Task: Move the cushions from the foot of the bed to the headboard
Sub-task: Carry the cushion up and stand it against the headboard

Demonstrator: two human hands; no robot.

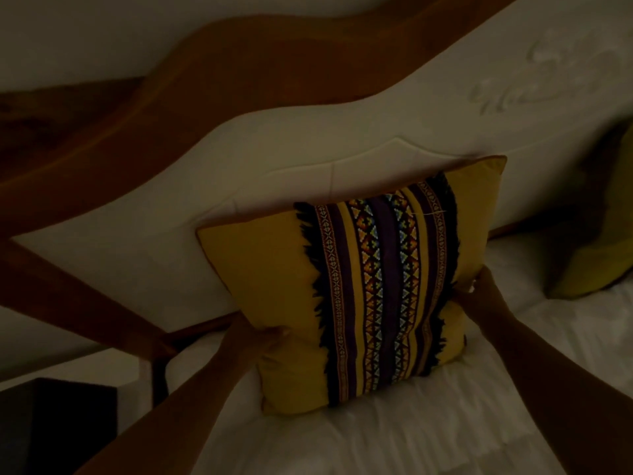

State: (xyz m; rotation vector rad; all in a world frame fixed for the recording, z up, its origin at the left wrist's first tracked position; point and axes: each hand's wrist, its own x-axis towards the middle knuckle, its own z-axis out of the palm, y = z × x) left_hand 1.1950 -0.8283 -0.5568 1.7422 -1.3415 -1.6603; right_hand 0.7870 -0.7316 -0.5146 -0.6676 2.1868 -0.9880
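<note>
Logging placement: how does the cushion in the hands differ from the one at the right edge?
The held cushion shows a fringed patterned band; the edge cushion looks plain and is cropped. Left hand and right hand hold the held cushion; nothing touches the edge cushion. Both yellowish.

The cushion [342,286] leaned on the padded headboard [308,138] at the head edge of the bed [394,440], blocking any way in behind it. The bed's surface lay open in front of it and to its right, as far as a second cushion [596,262] near the right edge. Past the left edge, a dark cabinet [58,423] and wooden frame bars [68,303] crowded the side.
</note>
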